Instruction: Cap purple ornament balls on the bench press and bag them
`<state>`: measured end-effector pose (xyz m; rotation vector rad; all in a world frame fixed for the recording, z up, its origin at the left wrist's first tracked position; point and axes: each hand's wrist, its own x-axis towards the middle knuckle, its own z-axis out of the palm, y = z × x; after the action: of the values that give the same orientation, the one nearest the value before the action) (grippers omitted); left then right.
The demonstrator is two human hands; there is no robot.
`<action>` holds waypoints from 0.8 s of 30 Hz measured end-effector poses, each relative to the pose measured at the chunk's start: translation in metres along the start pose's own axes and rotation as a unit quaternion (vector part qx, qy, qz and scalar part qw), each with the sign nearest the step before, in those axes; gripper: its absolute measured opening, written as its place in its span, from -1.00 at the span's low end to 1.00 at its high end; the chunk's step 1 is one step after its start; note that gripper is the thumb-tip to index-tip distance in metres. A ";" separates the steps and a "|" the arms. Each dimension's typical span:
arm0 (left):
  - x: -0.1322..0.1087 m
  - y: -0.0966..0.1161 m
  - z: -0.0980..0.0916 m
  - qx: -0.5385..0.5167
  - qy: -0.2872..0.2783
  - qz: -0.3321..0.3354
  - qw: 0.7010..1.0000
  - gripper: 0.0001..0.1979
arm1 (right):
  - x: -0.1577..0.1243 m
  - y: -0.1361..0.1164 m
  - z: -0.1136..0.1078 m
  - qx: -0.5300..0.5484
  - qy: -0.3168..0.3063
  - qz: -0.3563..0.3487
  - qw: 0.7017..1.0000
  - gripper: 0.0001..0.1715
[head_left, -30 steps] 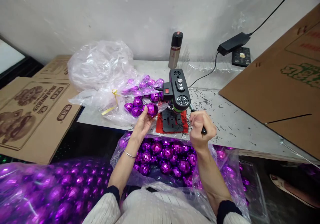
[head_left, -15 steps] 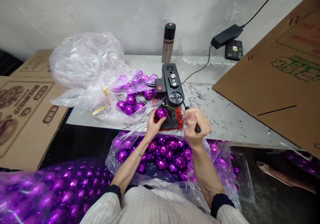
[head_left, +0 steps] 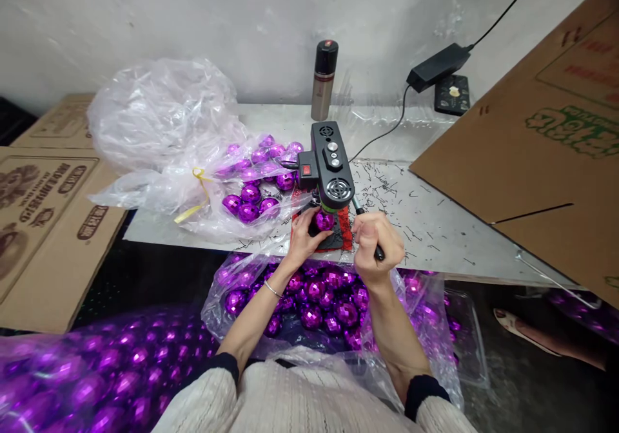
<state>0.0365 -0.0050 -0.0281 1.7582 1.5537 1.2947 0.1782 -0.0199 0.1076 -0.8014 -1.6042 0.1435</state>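
My left hand (head_left: 304,234) has its thumb and fingers closed round a shiny purple faceted ball (head_left: 324,219). That ball sits under the front end of a small black bench drill press (head_left: 333,162), over its dark base. My right hand (head_left: 380,246) is a fist wrapped round the black-tipped lever handle (head_left: 380,253) on the press's right side. Below the table edge, an open plastic bag holds many similar purple balls (head_left: 312,315). More purple balls (head_left: 250,194) lie left of the press, partly under clear plastic.
A clear plastic bag (head_left: 159,117) tied with yellow ribbon (head_left: 199,191) lies at left. Cardboard boxes (head_left: 43,227) flank the table, another cardboard box (head_left: 541,143) at right. A spray can (head_left: 324,80), power adapter (head_left: 439,67) and dark shavings (head_left: 387,201) are on or above the tabletop.
My left hand has moved the ball right, from beside the press head to beneath it. My right fist stays on the lever. The view has shifted slightly.
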 end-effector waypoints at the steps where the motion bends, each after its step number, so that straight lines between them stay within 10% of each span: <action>1: 0.000 -0.001 0.001 -0.005 -0.002 0.000 1.000 -0.36 | -0.001 0.001 0.000 -0.001 -0.001 -0.001 1.000 -0.69; 24: -0.004 -0.002 -0.001 -0.007 -0.013 -0.008 1.000 -0.36 | -0.054 0.044 0.020 0.031 0.053 -0.059 0.996 -0.65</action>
<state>0.0346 -0.0084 -0.0302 1.7454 1.5372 1.2663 0.1766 -0.0106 0.0356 -0.6548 -1.5355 0.0659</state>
